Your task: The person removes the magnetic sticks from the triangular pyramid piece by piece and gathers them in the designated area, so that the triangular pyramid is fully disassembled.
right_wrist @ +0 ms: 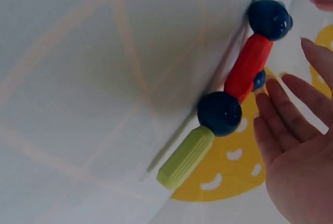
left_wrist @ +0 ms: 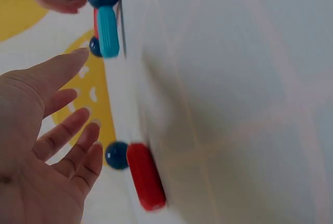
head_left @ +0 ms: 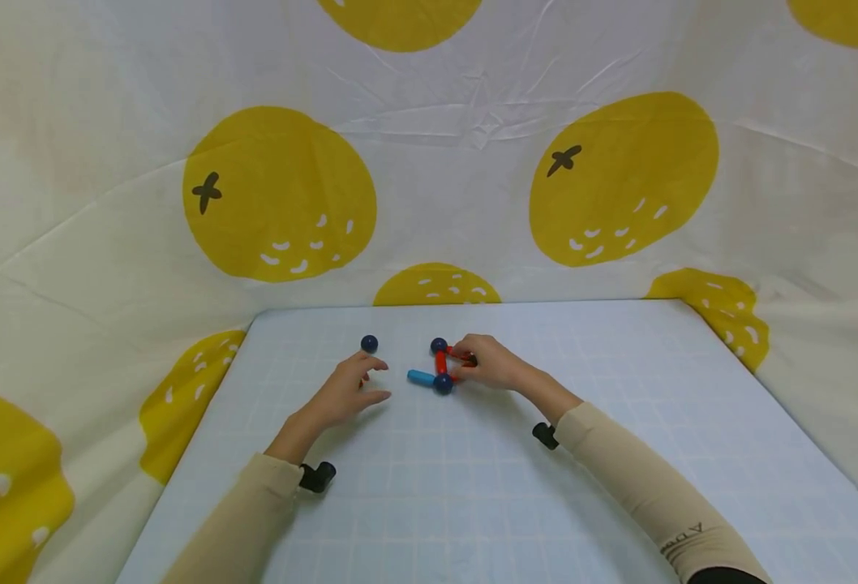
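Red toy rods (right_wrist: 245, 70), dark blue balls (right_wrist: 219, 113), a light blue rod (head_left: 421, 378) and a yellow-green rod (right_wrist: 186, 159) form one joined shape at the table's far middle. Around its right side is my right hand (head_left: 495, 362), its extended fingers beside a red rod and a ball in the right wrist view. My left hand (head_left: 341, 393) hovers left of the shape, thumb and fingers spread with nothing between them. Past its fingers lie a single dark blue ball (head_left: 369, 344) and a loose red rod (left_wrist: 146, 177), which is mostly hidden by the hand in the head view.
A pale checked cloth covers the table (head_left: 458, 495). Behind and beside it hangs a white curtain (head_left: 458, 203) printed with large yellow fruit. Small black wrist cameras (head_left: 318, 477) stick out under both beige sleeves (head_left: 641, 478).
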The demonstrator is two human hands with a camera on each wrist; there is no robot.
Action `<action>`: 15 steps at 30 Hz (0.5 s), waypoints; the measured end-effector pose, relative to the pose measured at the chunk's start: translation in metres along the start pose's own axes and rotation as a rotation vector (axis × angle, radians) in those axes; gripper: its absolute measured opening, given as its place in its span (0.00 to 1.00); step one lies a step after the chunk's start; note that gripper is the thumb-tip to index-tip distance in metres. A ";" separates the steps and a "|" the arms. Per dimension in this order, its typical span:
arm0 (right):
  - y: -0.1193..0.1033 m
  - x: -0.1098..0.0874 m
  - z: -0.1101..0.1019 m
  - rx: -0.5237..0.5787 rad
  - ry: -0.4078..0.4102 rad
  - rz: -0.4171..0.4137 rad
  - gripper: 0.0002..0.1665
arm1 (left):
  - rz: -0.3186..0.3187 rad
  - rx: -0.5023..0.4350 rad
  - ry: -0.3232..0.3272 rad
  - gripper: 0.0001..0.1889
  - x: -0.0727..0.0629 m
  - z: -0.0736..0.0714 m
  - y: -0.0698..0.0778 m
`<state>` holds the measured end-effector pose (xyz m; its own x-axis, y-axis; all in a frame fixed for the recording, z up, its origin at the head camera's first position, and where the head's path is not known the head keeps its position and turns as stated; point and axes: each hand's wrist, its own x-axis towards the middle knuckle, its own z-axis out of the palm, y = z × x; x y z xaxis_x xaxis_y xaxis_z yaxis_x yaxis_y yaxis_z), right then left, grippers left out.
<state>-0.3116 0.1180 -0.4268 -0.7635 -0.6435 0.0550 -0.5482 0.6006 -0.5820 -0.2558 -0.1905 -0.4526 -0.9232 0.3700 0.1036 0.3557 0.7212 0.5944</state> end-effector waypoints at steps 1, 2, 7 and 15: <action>0.000 0.000 0.001 0.002 -0.004 -0.001 0.21 | -0.003 -0.001 -0.010 0.25 0.004 0.004 0.003; -0.001 0.000 0.002 0.005 -0.008 0.001 0.21 | -0.005 -0.006 -0.017 0.25 0.007 0.007 0.005; 0.000 0.003 0.009 0.019 -0.023 -0.019 0.19 | -0.057 -0.031 -0.067 0.27 0.024 0.025 0.014; -0.001 0.004 0.018 -0.004 -0.028 -0.122 0.15 | -0.041 -0.009 -0.106 0.25 0.040 0.042 0.017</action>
<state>-0.3082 0.1058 -0.4408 -0.6810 -0.7250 0.1028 -0.6381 0.5187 -0.5690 -0.2800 -0.1384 -0.4720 -0.9162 0.4007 -0.0053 0.3165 0.7318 0.6036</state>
